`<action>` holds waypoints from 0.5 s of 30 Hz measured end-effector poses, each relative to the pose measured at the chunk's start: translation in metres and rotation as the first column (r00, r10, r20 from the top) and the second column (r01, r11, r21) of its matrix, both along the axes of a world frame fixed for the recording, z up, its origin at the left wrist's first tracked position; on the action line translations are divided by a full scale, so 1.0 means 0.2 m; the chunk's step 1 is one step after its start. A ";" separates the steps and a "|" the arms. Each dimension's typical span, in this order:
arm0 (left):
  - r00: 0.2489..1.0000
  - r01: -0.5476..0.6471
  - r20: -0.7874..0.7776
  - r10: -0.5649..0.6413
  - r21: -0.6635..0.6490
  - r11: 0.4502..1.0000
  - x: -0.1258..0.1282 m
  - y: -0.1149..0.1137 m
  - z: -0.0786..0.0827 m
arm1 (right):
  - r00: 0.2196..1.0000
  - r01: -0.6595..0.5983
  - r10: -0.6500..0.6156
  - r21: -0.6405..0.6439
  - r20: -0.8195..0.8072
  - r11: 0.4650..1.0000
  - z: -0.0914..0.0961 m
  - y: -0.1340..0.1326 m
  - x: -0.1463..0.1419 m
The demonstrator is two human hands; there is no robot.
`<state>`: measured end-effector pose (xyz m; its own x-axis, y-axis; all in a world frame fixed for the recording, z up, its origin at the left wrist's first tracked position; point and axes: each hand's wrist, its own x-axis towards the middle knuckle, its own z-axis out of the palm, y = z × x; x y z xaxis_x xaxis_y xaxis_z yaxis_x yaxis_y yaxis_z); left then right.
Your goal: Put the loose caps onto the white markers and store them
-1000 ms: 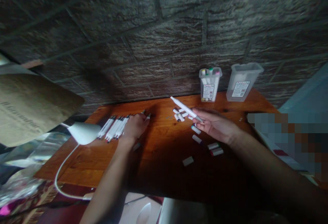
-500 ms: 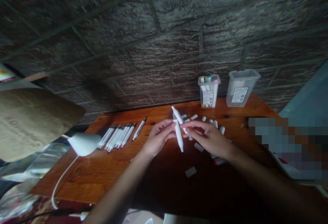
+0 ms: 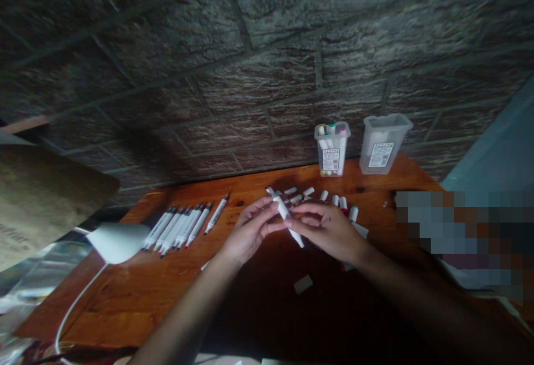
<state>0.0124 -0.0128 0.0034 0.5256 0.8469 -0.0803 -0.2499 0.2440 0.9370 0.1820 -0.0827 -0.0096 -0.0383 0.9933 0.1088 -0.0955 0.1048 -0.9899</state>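
A white marker (image 3: 283, 209) slants between my two hands over the table, its lower end pointing toward me. My left hand (image 3: 250, 234) is closed on it, thumb against the near side. My right hand (image 3: 336, 231) pinches with thumb and fingers at the markers' lower half. Behind the front marker the end of a second marker (image 3: 271, 192) shows; most of it is hidden. Several loose white markers and caps, one a marker with a teal end (image 3: 354, 213), lie beyond and beside my right hand.
White markers (image 3: 175, 231) lie in a row at left, with a single marker (image 3: 217, 213) apart. A filled clear box (image 3: 331, 159) and another clear box (image 3: 381, 153) stand by the wall. A white lamp (image 3: 119, 242) and a small pale block (image 3: 303, 284) are on the wooden table (image 3: 125, 309).
The two markers, crossed before, now overlap nearly in line, and my hands have come closer together. The view has shifted slightly, moving the surroundings left.
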 end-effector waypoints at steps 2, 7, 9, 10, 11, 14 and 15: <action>1.000 -0.005 -0.001 0.005 0.006 1.000 0.01 -0.01 0.00 | 1.000 0.005 -0.004 -0.006 0.026 1.000 -0.01 0.00 0.00; 0.998 0.003 -0.057 -0.001 0.039 0.999 0.02 -0.03 0.01 | 0.996 -0.010 0.012 -0.023 0.088 1.000 -0.01 0.00 0.01; 0.996 0.039 -0.082 -0.035 0.056 0.998 0.02 -0.03 0.01 | 0.998 -0.045 0.046 -0.050 0.032 0.998 0.00 0.00 0.01; 0.995 0.054 -0.089 -0.048 0.067 0.996 0.02 -0.03 0.01 | 0.998 -0.062 0.062 -0.065 -0.005 0.996 0.01 0.00 0.01; 0.994 0.061 -0.091 -0.054 0.081 0.995 0.02 -0.02 0.00 | 0.997 -0.077 0.074 -0.080 -0.037 0.994 0.02 0.00 0.01; 0.997 0.060 -0.059 -0.053 0.124 0.990 0.02 -0.02 -0.01 | 0.991 -0.103 0.093 -0.115 -0.092 0.988 0.05 -0.01 0.01; 0.998 0.059 -0.037 -0.055 0.130 0.990 0.02 -0.03 -0.01 | 0.989 -0.114 0.102 -0.123 -0.103 0.986 0.06 -0.01 0.02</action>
<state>0.0165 -0.0179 0.0008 0.5725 0.8198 0.0112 -0.2075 0.1316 0.9693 0.1853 -0.0838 0.0022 -0.1417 0.9899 -0.0106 -0.1944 -0.0383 -0.9802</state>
